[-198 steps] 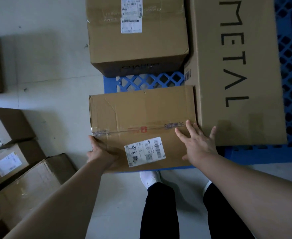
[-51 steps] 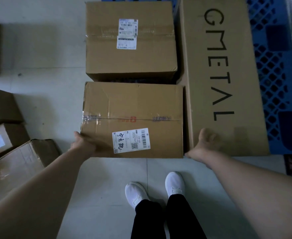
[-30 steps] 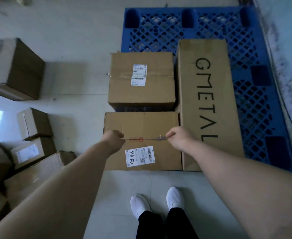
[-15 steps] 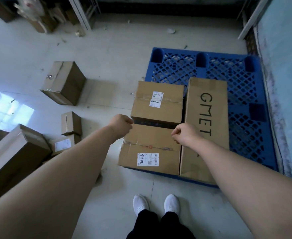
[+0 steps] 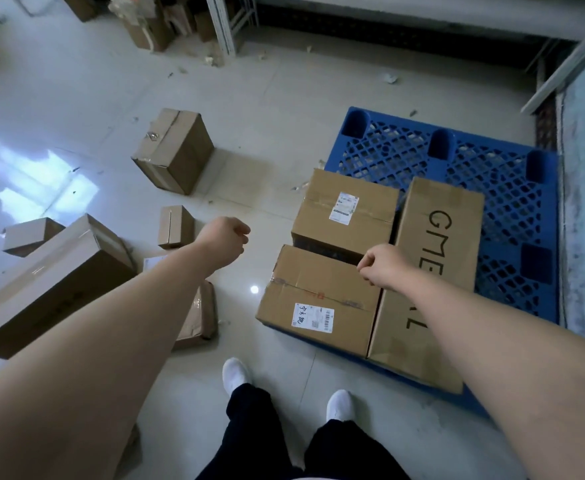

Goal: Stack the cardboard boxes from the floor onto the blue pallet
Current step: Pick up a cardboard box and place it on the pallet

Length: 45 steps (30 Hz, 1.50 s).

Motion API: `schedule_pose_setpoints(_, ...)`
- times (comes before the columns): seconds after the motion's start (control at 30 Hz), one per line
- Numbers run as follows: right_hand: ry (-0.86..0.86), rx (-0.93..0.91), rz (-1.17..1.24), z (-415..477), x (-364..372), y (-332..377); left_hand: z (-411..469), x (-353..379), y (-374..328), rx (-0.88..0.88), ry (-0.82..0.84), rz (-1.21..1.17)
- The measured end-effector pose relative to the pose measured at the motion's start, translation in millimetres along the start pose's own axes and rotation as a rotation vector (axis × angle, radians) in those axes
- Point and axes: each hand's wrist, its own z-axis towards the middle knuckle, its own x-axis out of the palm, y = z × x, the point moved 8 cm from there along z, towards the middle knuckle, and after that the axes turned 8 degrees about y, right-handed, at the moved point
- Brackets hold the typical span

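3 boxes (image 5: 318, 299) are sitting at the near left corner of the pallet (image 5: 512, 216). I am watching the left hand (image 5: 223, 242) and right hand (image 5: 383, 268) hovering clenched, empty.

Near box (image 5: 305, 271), below the right hand (image 5: 383, 268): matt brown cardboard, glossy clear tape (image 5: 318, 295) on the seam, white paper label (image 5: 312, 317). Pallet (image 5: 512, 209): blue moulded plastic lattice, dull sheen. Floor (image 5: 267, 109), beyond the left hand (image 5: 225, 240): smooth pale tiles, glossy, mirror-like glare.
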Motion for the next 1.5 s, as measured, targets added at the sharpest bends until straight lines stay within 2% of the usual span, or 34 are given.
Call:
schedule_pose_setpoints(0.2, 0.06, 0.034, -0.019, 24.4, 27.7, 67.6, 26.8, -71.7, 43.1, -0.009, -0.009, -0.004)
schedule_pose_setpoints(0.33, 0.02, 0.131, 0.083, 43.9, 32.1, 101.3, 61.7, -123.9, 65.5, -0.067, 0.071, 0.062)
schedule_pose_setpoints(0.43, -0.028, 0.197, 0.162, 55.0, 34.7, 118.5, 97.8, -153.5, 51.6, -0.059, 0.128, 0.234)
schedule_pose_setpoints(0.53, -0.035, 0.213, 0.236, 63.7, 37.5, 128.2, 128.4, -149.9, 19.6, -0.023, 0.198, 0.355)
schedule_pose_setpoints(0.63, -0.061, 0.235, 0.369, 70.1, 31.3, 120.7, 154.1, -120.5, -16.7, 0.034, 0.286, 0.399)
schedule_pose_setpoints(0.77, -0.159, 0.369, 0.585, 82.4, 19.0, 78.5, 181.6, -69.0, -60.8, 0.091, 0.431, 0.48)
schedule_pose_setpoints(0.9, -0.165, 0.462, 0.833, 106.2, 19.0, 46.2, 226.8, -33.2, -90.7, 0.124, 0.498, 0.583)
schedule_pose_setpoints(1.0, -0.162, 0.56, 1.0, 132.9, 18.5, 28.8, 272.3, -7.1, -110.9, 0.171, 0.486, 0.671)
schedule_pose_setpoints(1.1, -0.158, 0.567, 1.138, 173.0, 22.4, 15.2, 318.2, 31.6, -120.4, 0.214, 0.504, 0.822)
schedule_pose_setpoints(1.23, -0.197, 0.638, 1.293, 240.1, 43.8, -23.3, 393.8, 103.4, -125.9, 0.298, 0.528, 1.05)
schedule_pose_setpoints(1.33, -0.228, 0.707, 1.421, 298.0, 74.4, -49.4, 466.0, 162.9, -125.0, 0.299, 0.539, 1.103)
schedule_pose_setpoints(1.4, -0.254, 0.801, 1.506, 329.3, 97.5, -62.5, 514.9, 194.2, -127.8, 0.309, 0.507, 1.111)
schedule_pose_setpoints(1.5, -0.251, 0.942, 1.583, 362.4, 129.6, -70.1, 576.9, 222.7, -138.1, 0.338, 0.372, 1.202)
